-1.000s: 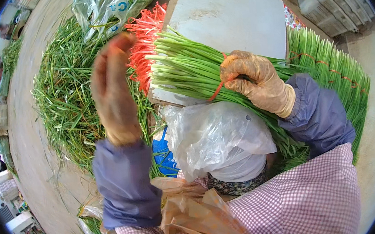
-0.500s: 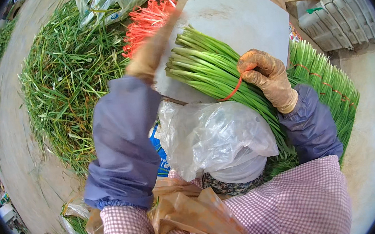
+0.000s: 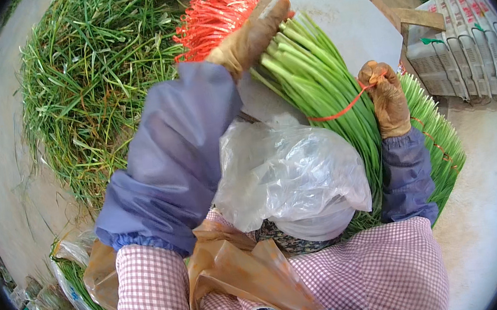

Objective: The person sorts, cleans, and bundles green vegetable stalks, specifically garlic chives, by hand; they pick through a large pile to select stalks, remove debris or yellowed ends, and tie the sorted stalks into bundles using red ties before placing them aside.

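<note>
Loose green leaves (image 3: 85,99) are heaped at left. The left hand (image 3: 253,36) is held by the far end of the stalk bundle (image 3: 321,65); its grip's state cannot be told. The bundle is laid partly over the surface (image 3: 345,8), crossed by a red band (image 3: 345,109) pinched by the right hand (image 3: 386,97).
</note>
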The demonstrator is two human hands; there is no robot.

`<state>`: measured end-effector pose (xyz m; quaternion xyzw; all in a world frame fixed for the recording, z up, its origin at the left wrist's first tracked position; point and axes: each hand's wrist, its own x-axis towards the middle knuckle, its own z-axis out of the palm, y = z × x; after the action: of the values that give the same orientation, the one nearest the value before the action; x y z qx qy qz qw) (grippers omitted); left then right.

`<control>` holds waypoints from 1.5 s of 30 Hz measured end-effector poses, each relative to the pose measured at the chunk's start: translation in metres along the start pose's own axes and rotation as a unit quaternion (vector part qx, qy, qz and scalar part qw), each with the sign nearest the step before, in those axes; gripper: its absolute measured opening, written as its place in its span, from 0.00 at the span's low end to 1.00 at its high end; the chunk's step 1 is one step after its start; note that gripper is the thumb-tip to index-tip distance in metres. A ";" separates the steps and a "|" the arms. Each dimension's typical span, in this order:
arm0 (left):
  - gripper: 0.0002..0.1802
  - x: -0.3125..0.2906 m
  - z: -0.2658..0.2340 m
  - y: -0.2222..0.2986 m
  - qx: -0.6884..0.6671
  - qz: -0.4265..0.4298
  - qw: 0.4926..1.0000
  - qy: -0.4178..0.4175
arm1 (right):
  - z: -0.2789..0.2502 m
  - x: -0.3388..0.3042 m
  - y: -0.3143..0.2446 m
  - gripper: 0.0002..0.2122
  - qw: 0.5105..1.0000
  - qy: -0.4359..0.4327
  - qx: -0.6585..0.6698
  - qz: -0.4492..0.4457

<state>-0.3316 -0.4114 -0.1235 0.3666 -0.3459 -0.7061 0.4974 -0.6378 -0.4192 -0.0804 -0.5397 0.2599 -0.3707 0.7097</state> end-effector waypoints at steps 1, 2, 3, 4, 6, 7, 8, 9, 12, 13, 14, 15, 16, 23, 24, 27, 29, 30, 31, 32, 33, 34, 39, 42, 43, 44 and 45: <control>0.42 0.001 -0.006 -0.003 0.034 0.031 0.999 -0.015 | -0.001 0.003 0.002 0.08 1.000 -0.006 0.007 0.005; 0.42 0.001 -0.026 0.005 0.032 0.035 0.998 0.029 | -0.002 0.005 0.004 0.09 1.000 0.015 0.024 0.008; 0.39 -0.007 -0.005 0.019 -0.005 0.058 0.997 0.045 | -0.010 0.001 0.005 0.08 0.999 0.031 0.022 0.016; 0.37 -0.020 0.017 0.038 -0.039 0.085 0.994 0.061 | -0.015 -0.001 0.003 0.08 0.999 0.042 0.019 0.018; 0.35 -0.030 0.027 0.065 0.414 0.280 0.860 0.099 | 0.008 -0.001 -0.010 0.06 0.995 0.098 0.006 0.030; 0.36 -0.021 0.042 0.056 0.502 0.373 0.780 0.035 | 0.014 0.002 -0.009 0.05 0.991 0.121 -0.028 0.042; 0.40 -0.021 0.068 0.048 0.580 0.418 0.699 -0.015 | 0.015 0.004 -0.012 0.05 0.985 0.151 -0.066 0.054; 0.44 -0.026 0.088 0.044 0.651 0.460 0.601 -0.055 | 0.015 0.008 -0.014 0.05 0.978 0.171 -0.102 0.064; 0.53 -0.022 0.106 0.024 0.747 0.251 0.587 -0.182 | 0.013 0.010 -0.018 0.05 0.955 0.184 -0.231 0.019; 0.55 -0.017 0.107 0.018 0.764 0.237 0.573 -0.180 | 0.011 0.012 -0.022 0.05 0.941 0.192 -0.276 0.025; 0.56 -0.015 0.115 0.018 0.777 0.224 0.557 -0.187 | 0.005 0.014 -0.021 0.04 0.927 0.205 -0.312 0.022; 0.57 -0.017 0.121 0.018 0.792 0.207 0.543 -0.188 | 0.002 0.017 -0.023 0.04 0.934 0.205 -0.290 0.036; 0.60 -0.017 0.124 0.014 0.802 0.221 0.526 -0.177 | 0.000 0.020 -0.028 0.04 0.940 0.204 -0.268 0.050; 0.57 -0.016 0.123 -0.009 0.809 0.163 0.563 -0.042 | 0.056 -0.006 -0.052 0.02 0.985 0.140 -0.015 0.102; 0.51 -0.012 0.131 -0.002 0.811 0.123 0.569 -0.049 | 0.062 -0.029 -0.041 0.02 0.983 0.150 0.024 0.102; 0.45 -0.006 0.123 -0.010 0.805 0.172 0.567 0.005 | 0.079 -0.083 0.003 0.04 0.974 0.172 0.108 0.103; 0.44 -0.007 0.128 -0.016 0.810 0.172 0.560 0.011 | 0.088 -0.106 0.032 0.05 0.961 0.237 0.095 0.107; 0.44 -0.008 0.130 -0.014 0.811 0.177 0.558 0.002 | 0.089 -0.106 0.037 0.05 0.955 0.254 0.104 0.116; 0.45 -0.009 0.132 -0.011 0.811 0.183 0.556 -0.006 | 0.094 -0.109 0.044 0.05 0.945 0.270 0.122 0.139; 0.50 -0.009 0.133 -0.007 0.808 0.156 0.568 -0.012 | 0.086 -0.093 0.041 0.05 0.941 0.249 0.162 0.164; 0.52 -0.011 0.133 -0.004 0.806 0.171 0.566 -0.030 | 0.078 -0.082 0.037 0.04 0.933 0.231 0.200 0.189; 0.53 -0.014 0.130 0.002 0.804 0.186 0.563 -0.048 | 0.076 -0.073 0.034 0.05 0.918 0.256 0.209 0.218; 0.55 -0.010 0.140 0.033 0.805 0.159 0.554 -0.143 | 0.073 -0.073 0.042 0.05 0.915 0.206 0.137 0.320; 0.57 0.009 0.160 0.024 0.834 0.166 0.502 -0.160 | 0.077 -0.078 0.064 0.06 0.924 0.242 0.070 0.288; 0.57 0.017 0.173 0.022 0.830 0.014 0.516 -0.213 | 0.069 -0.076 0.072 0.07 0.938 0.224 0.018 0.264; 0.54 0.017 0.168 0.026 0.789 0.003 0.574 -0.217 | 0.067 -0.072 0.078 0.08 0.949 0.201 -0.035 0.239; 0.51 0.017 0.157 0.028 0.746 -0.011 0.629 -0.220 | 0.072 -0.062 0.072 0.10 0.955 0.185 -0.085 0.215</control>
<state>-0.4582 -0.4153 -0.0256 0.4495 -0.8497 -0.2720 -0.0444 -0.6015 -0.3184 -0.1307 -0.4514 0.5266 -0.2793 0.6640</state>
